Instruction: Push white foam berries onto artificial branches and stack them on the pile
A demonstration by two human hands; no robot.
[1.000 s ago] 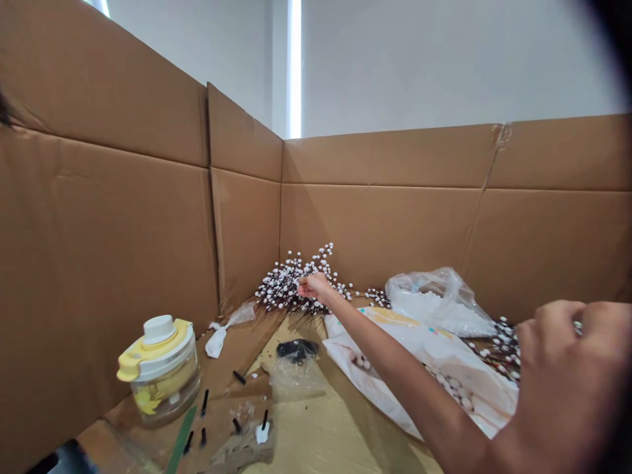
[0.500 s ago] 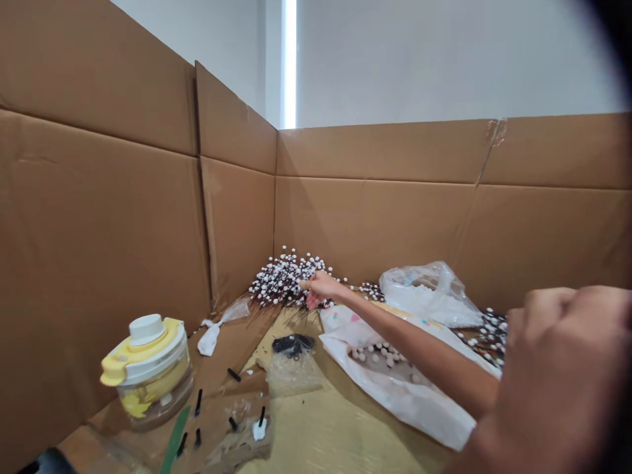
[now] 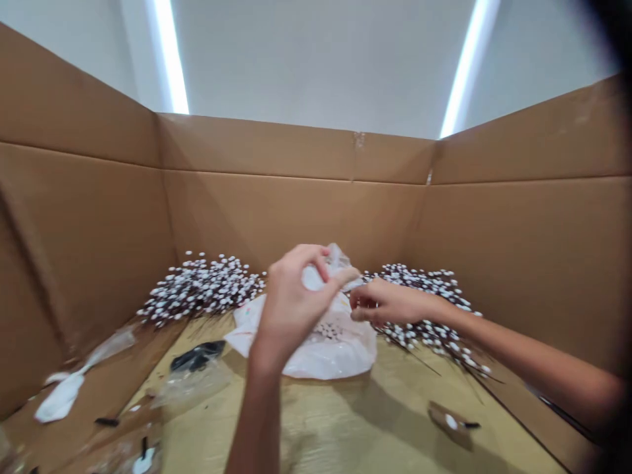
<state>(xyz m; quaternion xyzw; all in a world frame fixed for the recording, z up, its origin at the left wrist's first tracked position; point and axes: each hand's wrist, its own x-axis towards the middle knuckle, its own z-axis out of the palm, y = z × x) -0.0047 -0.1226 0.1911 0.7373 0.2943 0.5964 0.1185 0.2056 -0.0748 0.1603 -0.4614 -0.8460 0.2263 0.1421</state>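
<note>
My left hand (image 3: 296,296) is raised in the middle, with thumb and index finger apart and nothing visible between them. My right hand (image 3: 388,303) is close on its right, fingers curled inward; whatever they hold, if anything, is hidden. Behind my left hand is a clear plastic bag (image 3: 338,257) with white contents, partly covered. Below both hands lies a white plastic bag (image 3: 328,365) with small white balls (image 3: 330,330) in its opening. Bunches of dark twigs with white berries lie to the left (image 3: 207,289) and to the right (image 3: 429,289).
Cardboard walls (image 3: 276,210) surround the yellowish work surface (image 3: 237,428). At the left are a knotted white bag (image 3: 62,398), a clear bag (image 3: 192,382) with dark pieces, and several small black sticks. A brown scrap (image 3: 447,424) with a white blob lies front right.
My view has swung to the right. One hand was reaching into the left berry twigs; now both hands are close together over the white bag. The yellow-lidded container has left view.
</note>
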